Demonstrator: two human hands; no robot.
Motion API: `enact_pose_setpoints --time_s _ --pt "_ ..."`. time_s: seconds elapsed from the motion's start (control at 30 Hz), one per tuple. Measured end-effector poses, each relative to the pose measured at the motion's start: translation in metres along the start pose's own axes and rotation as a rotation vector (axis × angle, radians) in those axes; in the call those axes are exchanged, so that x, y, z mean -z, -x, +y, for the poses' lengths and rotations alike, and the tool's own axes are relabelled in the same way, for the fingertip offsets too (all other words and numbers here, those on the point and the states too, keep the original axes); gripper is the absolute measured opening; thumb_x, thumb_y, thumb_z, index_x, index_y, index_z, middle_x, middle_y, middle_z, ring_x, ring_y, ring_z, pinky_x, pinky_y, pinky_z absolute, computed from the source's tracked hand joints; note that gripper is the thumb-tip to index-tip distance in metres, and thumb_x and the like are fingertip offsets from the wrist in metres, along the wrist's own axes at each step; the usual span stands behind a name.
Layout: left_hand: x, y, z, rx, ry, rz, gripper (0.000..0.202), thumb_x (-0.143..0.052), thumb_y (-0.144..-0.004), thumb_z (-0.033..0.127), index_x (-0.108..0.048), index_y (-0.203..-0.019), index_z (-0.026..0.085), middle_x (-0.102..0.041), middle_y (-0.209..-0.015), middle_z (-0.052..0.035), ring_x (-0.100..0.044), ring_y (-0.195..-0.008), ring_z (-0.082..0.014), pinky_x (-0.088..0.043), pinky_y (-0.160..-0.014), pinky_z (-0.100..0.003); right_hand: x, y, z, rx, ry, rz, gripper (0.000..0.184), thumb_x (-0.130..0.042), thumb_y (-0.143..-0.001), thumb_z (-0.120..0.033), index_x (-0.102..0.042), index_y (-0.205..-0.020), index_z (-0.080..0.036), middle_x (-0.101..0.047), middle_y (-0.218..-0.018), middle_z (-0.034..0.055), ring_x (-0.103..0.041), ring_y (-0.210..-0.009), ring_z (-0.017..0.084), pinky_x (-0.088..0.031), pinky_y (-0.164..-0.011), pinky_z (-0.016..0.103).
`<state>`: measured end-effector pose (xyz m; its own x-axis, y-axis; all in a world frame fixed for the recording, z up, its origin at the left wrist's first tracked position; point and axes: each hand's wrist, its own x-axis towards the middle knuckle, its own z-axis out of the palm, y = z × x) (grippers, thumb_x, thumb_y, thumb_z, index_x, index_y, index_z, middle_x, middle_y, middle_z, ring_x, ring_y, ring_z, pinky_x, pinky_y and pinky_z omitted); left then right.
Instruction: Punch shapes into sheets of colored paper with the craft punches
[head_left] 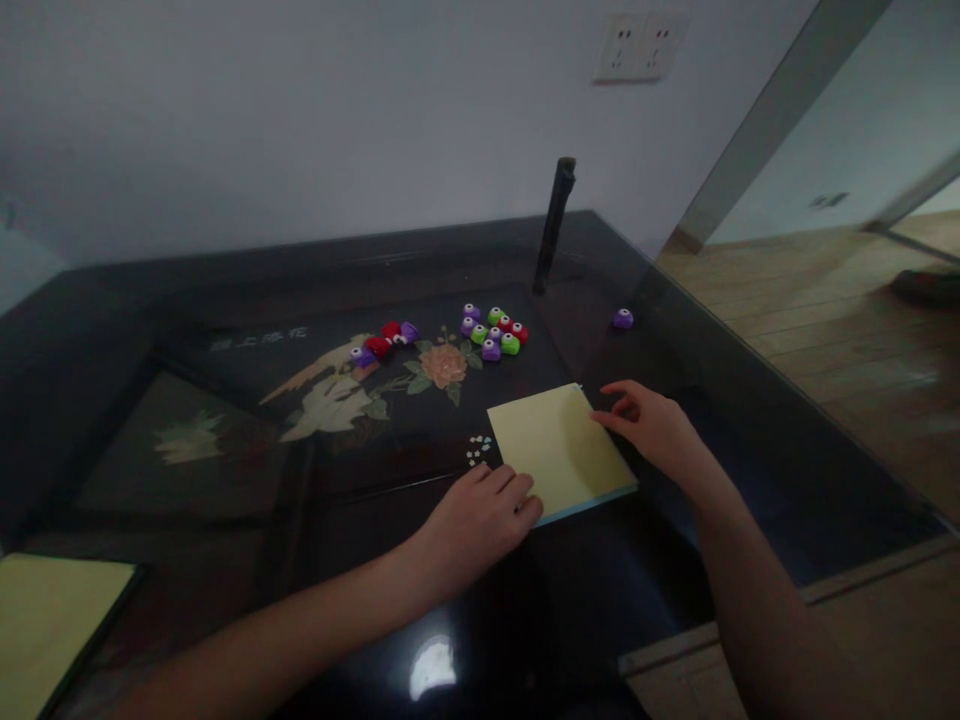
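Observation:
A square sheet of yellow paper (pixel 559 435) lies flat on the dark table, with a light blue edge showing along its near side. My left hand (pixel 486 512) is closed at the paper's near left corner, fingers curled over it. At the right edge of the paper is my right hand (pixel 651 425), its thumb tip by the edge and its index finger held apart from the thumb. Several tiny pale stars (pixel 478 450) lie just left of the paper, beyond my left hand.
Several small purple, green and red pieces with eye-like dots (pixel 493 332) sit past the paper. Red and purple pieces (pixel 381 344) lie farther left, and a single purple one (pixel 622 318) at the right. A black post (pixel 555 225) stands near the wall. More yellow paper (pixel 60 610) is at near left.

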<state>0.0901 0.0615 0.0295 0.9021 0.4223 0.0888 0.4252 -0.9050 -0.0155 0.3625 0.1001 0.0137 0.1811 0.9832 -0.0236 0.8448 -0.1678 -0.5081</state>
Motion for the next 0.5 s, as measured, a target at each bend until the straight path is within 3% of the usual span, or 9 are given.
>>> enact_pose_setpoints --time_s 0.27,0.5 --pt "-0.013 0.003 0.017 0.086 0.015 0.128 0.017 -0.058 -0.089 0.019 -0.058 -0.107 0.016 -0.064 -0.123 -0.0111 -0.059 -0.114 -0.0265 -0.050 -0.091 -0.037 -0.002 0.006 -0.010 0.086 0.001 -0.004 0.011 -0.059 -0.082 -0.026 -0.060 -0.092 -0.021 -0.067 -0.078 0.0040 -0.063 -0.072 0.019 -0.044 -0.061 0.029" --pt "-0.025 0.001 0.019 0.057 -0.001 0.173 0.014 -0.057 -0.089 0.014 -0.061 -0.103 0.015 -0.069 -0.117 -0.0109 -0.064 -0.109 -0.0237 -0.051 -0.094 -0.037 -0.001 0.010 -0.016 0.111 -0.034 -0.022 0.009 -0.058 -0.084 -0.024 -0.061 -0.091 -0.020 -0.066 -0.079 0.0034 -0.061 -0.072 0.018 -0.045 -0.062 0.029"
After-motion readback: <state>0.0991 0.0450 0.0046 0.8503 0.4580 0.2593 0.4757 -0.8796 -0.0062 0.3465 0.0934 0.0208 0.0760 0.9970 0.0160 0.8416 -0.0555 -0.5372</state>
